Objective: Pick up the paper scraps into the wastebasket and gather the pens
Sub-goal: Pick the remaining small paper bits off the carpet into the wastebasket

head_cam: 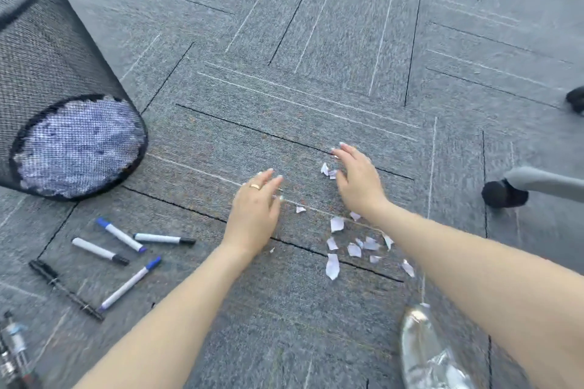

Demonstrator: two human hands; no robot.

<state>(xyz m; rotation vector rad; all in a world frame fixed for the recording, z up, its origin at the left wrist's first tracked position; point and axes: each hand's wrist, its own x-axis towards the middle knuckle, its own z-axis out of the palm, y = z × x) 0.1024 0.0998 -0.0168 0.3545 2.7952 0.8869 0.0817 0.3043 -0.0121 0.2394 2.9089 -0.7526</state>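
Several small white paper scraps point(337, 224) lie scattered on the grey carpet between and below my hands. My left hand point(254, 208), wearing a ring, rests palm down left of the scraps with fingers apart. My right hand point(355, 181) is palm down at the far side of the pile, its fingers beside two scraps point(327, 170). Neither hand visibly holds anything. A black mesh wastebasket point(47, 73) stands at the left with white paper showing through its bottom. Several marker pens point(121, 235) and a black pen point(64, 289) lie loose on the carpet at lower left.
A silver shoe point(426, 354) is at the bottom right. Chair casters point(504, 194) and a grey chair leg stand at the right edge. Dark cylindrical objects point(14, 354) lie at the bottom-left corner.
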